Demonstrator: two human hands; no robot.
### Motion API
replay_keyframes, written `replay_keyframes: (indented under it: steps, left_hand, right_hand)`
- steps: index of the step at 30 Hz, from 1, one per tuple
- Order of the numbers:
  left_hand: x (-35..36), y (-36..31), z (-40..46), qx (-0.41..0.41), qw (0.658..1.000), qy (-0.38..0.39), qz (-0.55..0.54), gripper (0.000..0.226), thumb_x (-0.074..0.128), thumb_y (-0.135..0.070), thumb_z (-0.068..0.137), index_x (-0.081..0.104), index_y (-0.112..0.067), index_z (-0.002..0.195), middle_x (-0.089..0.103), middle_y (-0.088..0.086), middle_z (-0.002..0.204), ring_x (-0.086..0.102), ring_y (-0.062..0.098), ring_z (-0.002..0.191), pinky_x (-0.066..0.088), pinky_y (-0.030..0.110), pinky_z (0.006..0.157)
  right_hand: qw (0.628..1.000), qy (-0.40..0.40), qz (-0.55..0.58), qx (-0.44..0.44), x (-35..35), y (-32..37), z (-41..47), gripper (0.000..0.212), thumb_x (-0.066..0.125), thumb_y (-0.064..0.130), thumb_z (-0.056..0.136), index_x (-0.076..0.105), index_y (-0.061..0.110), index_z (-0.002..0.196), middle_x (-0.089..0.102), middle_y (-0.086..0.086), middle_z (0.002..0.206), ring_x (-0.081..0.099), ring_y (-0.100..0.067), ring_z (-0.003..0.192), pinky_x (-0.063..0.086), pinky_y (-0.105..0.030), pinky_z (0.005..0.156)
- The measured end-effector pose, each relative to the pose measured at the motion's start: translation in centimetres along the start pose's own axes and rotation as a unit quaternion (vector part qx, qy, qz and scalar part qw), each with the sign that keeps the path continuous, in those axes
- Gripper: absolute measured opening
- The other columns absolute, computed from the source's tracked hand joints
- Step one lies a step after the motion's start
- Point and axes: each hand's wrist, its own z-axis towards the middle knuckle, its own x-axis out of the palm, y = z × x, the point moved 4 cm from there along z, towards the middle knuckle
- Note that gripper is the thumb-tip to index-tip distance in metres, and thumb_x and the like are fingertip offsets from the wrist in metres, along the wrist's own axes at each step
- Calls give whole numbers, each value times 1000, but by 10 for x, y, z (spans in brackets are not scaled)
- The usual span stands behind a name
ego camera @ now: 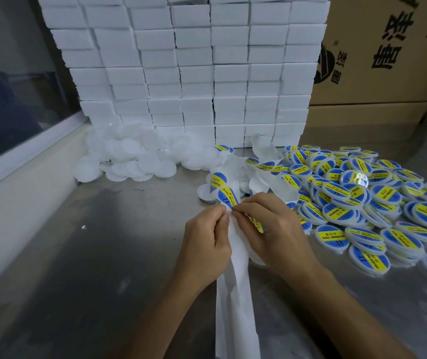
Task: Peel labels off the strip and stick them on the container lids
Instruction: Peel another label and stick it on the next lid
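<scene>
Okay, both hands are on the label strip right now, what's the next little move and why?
Probably peel the blue-and-yellow label free of the white backing strip. The left hand pinches the strip beside the label's edge and the right hand pinches at that edge, so the lift looks begun. A bare white lid lies just beyond the hands, ready to take it.

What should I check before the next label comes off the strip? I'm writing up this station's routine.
1. Strip held: ok, left hand pinches the backing.
2. Label edge gripped: ok, right hand pinches at it.
3. Label fully free: not ok, it is on the strip.
4. Unlabelled lids available: ok, white pile at the back left.
5. Lid within reach: ok, a bare lid lies just beyond the hands.
6. Labelled lids kept apart: ok, heaped on the right.
</scene>
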Motion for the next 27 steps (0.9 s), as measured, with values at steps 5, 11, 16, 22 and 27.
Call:
replay_keyframes:
  steps: [5,11,16,22,27]
  left_hand:
    - [1,-1,0,0,1000,8,-6,29,50,-4,93,40,-12,66,36,-14,56,39,5,53,29,8,53]
    - [1,6,-1,-24,999,18,-21,17,51,-5,94,61,1,81,50,2,59,45,14,55,36,21,51]
    - [3,14,-3,-61,996,11,-59,22,47,-19,89,60,-4,80,53,12,62,47,26,58,39,35,53]
    - [-1,28,-2,-92,993,-35,-62,21,61,-8,86,58,-29,84,59,2,59,53,13,52,47,28,56]
    - [-16,41,4,-115,986,-115,-39,25,70,-23,83,46,-27,76,54,-12,48,46,2,44,36,10,51]
  right_hand:
    - [1000,20,-1,22,0,1,1,9,66,12,90,72,5,92,66,-6,86,61,-25,79,52,-42,66]
    - [984,-13,98,146,-6,-6,0,3,68,5,86,68,6,84,64,-3,77,58,-15,70,50,-32,65]
    - [866,-67,285,405,-8,-29,-4,13,67,10,87,72,14,76,66,3,64,56,-5,59,50,-20,58]
    - [667,-105,479,561,-5,-43,-12,14,67,12,87,68,8,74,54,-4,65,47,-11,58,46,-24,60]
    - [691,-138,492,511,-14,-40,-6,9,66,10,89,72,9,83,73,-7,79,70,-13,71,56,-19,63]
